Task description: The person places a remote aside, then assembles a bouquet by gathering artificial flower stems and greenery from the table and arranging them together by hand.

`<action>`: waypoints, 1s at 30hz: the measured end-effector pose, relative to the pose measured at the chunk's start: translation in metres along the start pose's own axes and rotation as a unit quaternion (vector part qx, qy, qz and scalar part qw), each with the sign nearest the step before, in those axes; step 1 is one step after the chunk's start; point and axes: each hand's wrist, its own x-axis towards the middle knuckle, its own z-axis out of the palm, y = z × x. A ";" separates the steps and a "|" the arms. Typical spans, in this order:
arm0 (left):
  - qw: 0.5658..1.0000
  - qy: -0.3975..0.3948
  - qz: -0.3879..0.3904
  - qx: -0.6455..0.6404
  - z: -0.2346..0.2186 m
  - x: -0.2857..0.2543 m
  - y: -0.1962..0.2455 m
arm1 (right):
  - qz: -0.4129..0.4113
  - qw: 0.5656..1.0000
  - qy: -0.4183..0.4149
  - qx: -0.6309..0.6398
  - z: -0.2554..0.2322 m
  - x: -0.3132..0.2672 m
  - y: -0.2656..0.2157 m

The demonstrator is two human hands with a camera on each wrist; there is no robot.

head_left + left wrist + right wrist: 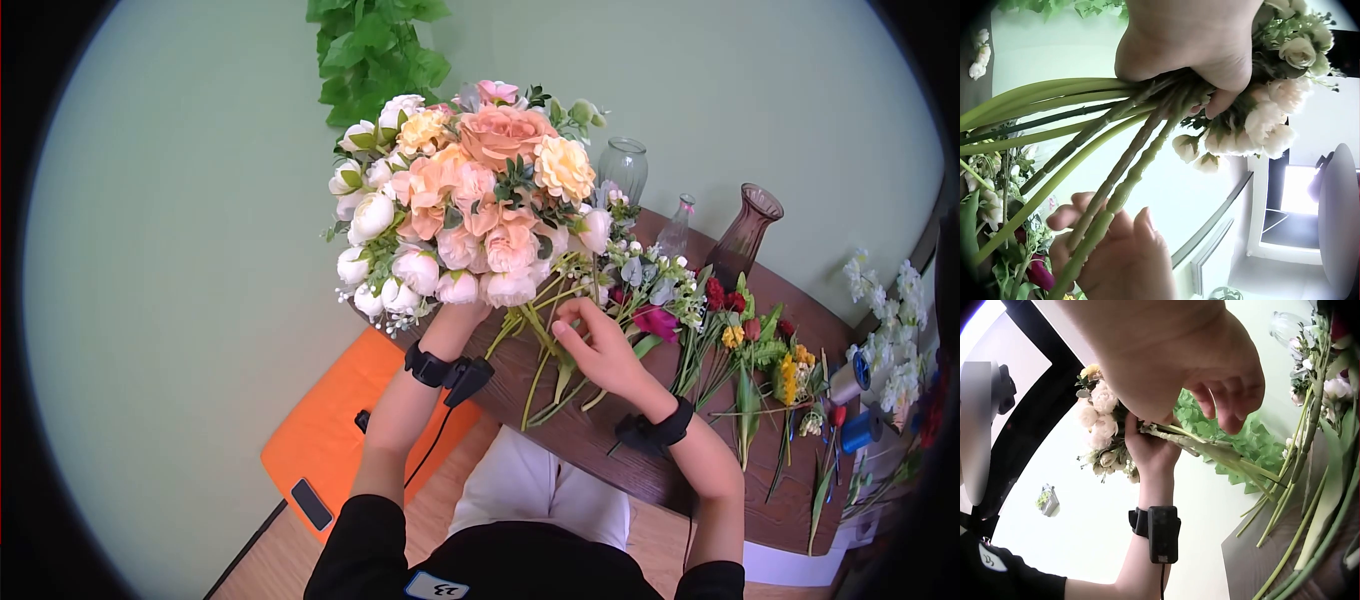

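Note:
A large bouquet of peach, cream and white flowers [460, 205] is held up by the left hand [470, 312], which is mostly hidden under the blooms in the head view. In the left wrist view the left hand [1191, 44] grips the bundled green stems [1138, 162] just below the flower heads. The right hand [604, 350] is beside the lower stems, its fingers loosely bent. In the right wrist view the right hand [1210, 369] hangs over the stems [1222, 453] with relaxed fingers, and whether it touches them cannot be told.
On the dark wooden table [640, 460] lie loose flowers, among them a magenta bloom [656, 322]. A purple vase [745, 235], a clear vase [625, 170], a small bottle [676, 228] and thread spools [850, 378] stand around. A phone [311, 504] lies on an orange surface [340, 420].

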 end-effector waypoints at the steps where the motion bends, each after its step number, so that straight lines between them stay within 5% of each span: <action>1: 1.000 0.007 0.003 0.008 0.000 -0.002 0.000 | 0.001 1.000 0.000 0.000 0.002 0.000 -0.004; 4: 0.999 0.027 0.012 0.032 0.017 0.015 -0.010 | -0.079 0.993 0.064 -0.056 0.005 0.005 -0.029; 11: 0.994 0.061 0.020 0.086 -0.034 -0.041 0.032 | -0.249 0.961 0.110 -0.041 0.038 0.038 -0.070; 25: 0.980 0.095 -0.008 0.175 -0.098 -0.111 0.087 | -0.296 0.954 0.040 0.009 0.086 0.045 -0.077; 27: 0.980 0.094 -0.015 0.177 -0.054 0.015 0.051 | -0.287 0.957 0.035 0.003 0.078 0.045 -0.080; 30: 0.980 0.082 -0.031 0.177 -0.045 0.009 0.043 | -0.274 0.960 0.047 0.025 0.068 0.044 -0.078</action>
